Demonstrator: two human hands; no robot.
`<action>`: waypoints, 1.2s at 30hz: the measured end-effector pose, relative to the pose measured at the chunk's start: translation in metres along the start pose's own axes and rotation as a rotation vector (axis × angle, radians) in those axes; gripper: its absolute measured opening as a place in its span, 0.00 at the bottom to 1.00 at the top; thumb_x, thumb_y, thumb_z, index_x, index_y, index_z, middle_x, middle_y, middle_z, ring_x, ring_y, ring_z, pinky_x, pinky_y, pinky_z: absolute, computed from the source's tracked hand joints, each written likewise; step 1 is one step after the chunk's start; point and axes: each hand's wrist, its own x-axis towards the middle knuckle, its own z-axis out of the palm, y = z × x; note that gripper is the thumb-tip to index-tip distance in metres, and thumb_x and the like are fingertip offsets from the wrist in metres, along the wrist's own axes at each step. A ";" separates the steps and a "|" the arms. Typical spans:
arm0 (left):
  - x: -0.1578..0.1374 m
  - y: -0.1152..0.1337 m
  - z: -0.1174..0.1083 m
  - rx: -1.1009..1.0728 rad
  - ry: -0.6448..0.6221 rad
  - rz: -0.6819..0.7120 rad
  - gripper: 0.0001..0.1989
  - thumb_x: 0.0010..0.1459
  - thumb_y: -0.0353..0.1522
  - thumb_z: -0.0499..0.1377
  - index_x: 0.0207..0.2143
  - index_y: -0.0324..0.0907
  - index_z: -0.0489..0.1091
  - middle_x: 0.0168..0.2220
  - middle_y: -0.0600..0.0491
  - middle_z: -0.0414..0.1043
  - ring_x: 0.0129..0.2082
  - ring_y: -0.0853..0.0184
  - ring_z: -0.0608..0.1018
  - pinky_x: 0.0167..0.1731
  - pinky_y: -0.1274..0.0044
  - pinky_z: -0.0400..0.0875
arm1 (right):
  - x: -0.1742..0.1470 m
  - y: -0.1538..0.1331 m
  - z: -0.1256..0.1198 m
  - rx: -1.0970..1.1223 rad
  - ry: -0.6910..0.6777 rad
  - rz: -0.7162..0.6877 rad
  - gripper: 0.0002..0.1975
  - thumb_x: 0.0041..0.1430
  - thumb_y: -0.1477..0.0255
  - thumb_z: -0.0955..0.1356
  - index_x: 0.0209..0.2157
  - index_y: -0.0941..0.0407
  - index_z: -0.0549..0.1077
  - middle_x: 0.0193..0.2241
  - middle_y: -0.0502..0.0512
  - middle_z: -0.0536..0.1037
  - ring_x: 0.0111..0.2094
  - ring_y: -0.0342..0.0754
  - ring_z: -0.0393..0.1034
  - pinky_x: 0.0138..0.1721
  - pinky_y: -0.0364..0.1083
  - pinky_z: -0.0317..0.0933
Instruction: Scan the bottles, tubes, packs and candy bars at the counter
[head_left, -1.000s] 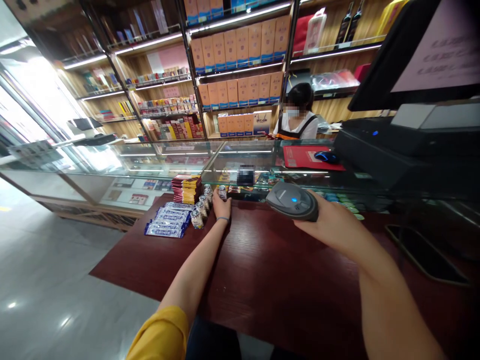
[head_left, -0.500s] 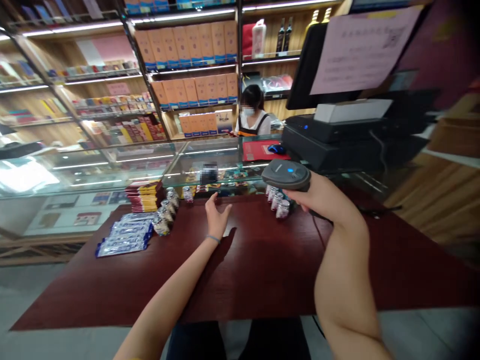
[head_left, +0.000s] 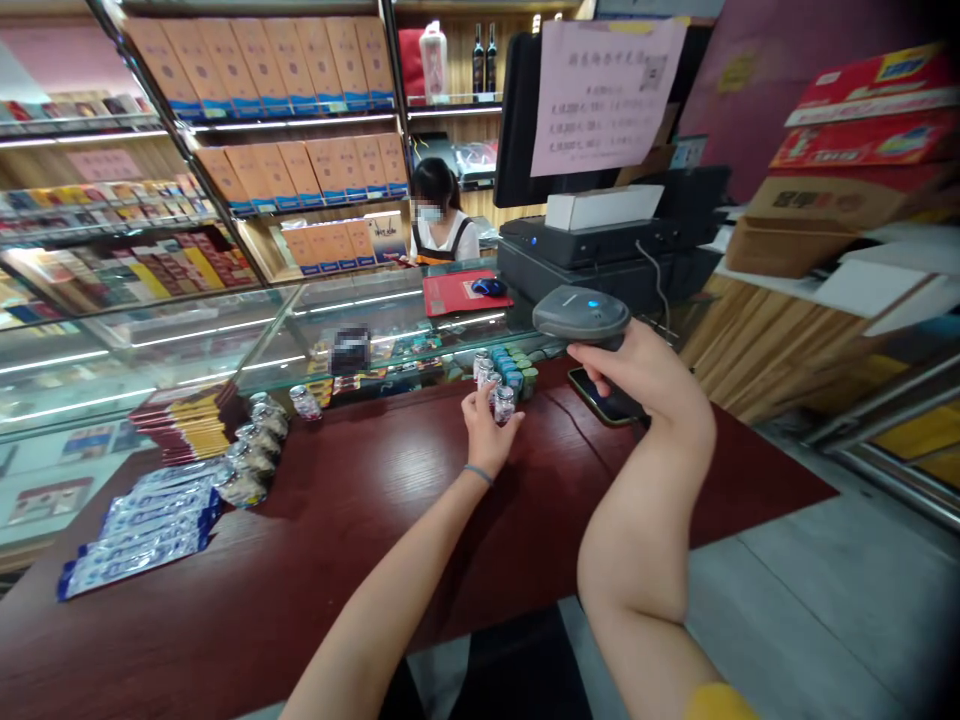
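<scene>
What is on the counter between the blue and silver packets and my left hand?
In the head view, a row of small jars stands beside the blue and silver packets; from there to your left hand lies dark red counter top.

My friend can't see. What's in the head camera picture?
A person's left hand curves around a small, silver-topped container on a dark red wooden counter; the right hand holds a grey plastic barcode scanner. Flat blue-and-silver packets lie to the left, and another person in a mask is behind a glass case.

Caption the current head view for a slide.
Left hand at a small silver-topped container, right hand holding a scanner, at a dark red counter.
</scene>
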 end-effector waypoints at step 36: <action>0.017 -0.044 -0.308 -0.896 0.244 -0.462 0.25 0.61 0.31 0.61 0.61 0.45 0.67 0.51 0.49 0.79 0.41 0.68 0.81 0.31 0.81 0.74 | -0.019 -0.092 0.150 -0.407 -0.366 -0.385 0.25 0.53 0.62 0.70 0.53 0.51 0.67 0.34 0.55 0.82 0.36 0.59 0.78 0.31 0.47 0.60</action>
